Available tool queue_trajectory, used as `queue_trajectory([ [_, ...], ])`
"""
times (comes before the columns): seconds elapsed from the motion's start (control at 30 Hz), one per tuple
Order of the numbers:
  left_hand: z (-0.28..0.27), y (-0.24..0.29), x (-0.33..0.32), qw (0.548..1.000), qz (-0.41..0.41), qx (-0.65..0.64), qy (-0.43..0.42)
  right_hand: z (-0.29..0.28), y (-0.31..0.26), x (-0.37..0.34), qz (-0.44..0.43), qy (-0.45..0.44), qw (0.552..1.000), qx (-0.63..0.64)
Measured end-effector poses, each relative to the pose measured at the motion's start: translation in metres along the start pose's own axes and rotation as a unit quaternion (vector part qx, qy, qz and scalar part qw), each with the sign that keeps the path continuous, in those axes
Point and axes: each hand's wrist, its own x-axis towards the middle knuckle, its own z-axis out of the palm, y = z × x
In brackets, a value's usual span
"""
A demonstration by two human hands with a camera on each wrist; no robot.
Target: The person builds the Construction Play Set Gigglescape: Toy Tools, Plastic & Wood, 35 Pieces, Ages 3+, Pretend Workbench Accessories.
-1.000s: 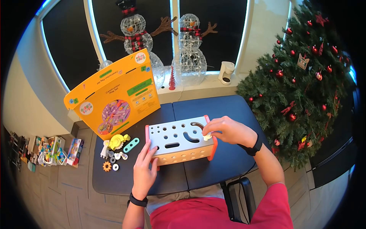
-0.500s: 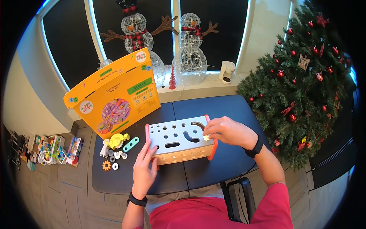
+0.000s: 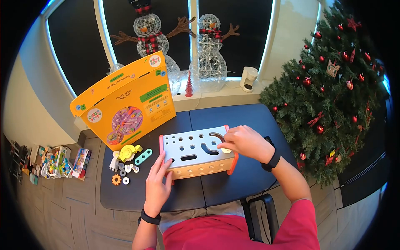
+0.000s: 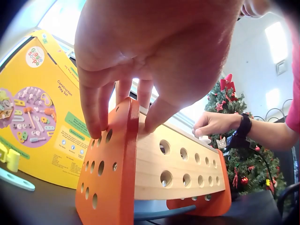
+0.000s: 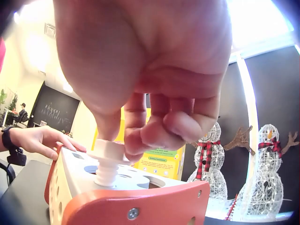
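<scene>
A toy workbench (image 3: 193, 146) with a grey-blue holed top, wooden sides and orange-red end panels stands on the dark table. My left hand (image 3: 157, 179) holds its left end; in the left wrist view the fingers lie over the end panel (image 4: 126, 140) and the thumb is against the wooden side. At the opposite end, my right hand (image 3: 248, 143) pinches the head of a white toy bolt (image 5: 107, 161) between thumb and curled fingers. The bolt stands upright at the top panel, its ridged shank showing below the head. Its lower end is hidden.
Left of the workbench lie a yellow toy part (image 3: 128, 154), a teal strip (image 3: 143, 156), an orange gear (image 3: 116, 180) and several small grey and white pieces. A yellow box (image 3: 125, 100) stands behind them. A Christmas tree (image 3: 321, 87) rises at the right.
My right hand has turned at the bolt, its wrist shifting slightly and the fingers coming further over the head. My left hand stays in place on the workbench.
</scene>
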Motion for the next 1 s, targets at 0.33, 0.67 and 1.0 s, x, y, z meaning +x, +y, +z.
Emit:
queue_trajectory([
  [0.33,-0.001,-0.001,0.006,0.988,-0.066,-0.129,0.056,-0.004,0.001,-0.005,0.069,0.003,0.995,-0.076],
  [0.67,0.005,-0.055,0.027,0.935,-0.222,-0.274,-0.044,-0.011,-0.004,-0.026,-0.088,-0.011,0.988,0.124],
  [1.0,-0.002,-0.043,0.044,0.860,-0.327,-0.380,-0.092,-0.004,0.001,-0.024,-0.070,0.005,0.992,0.100],
])
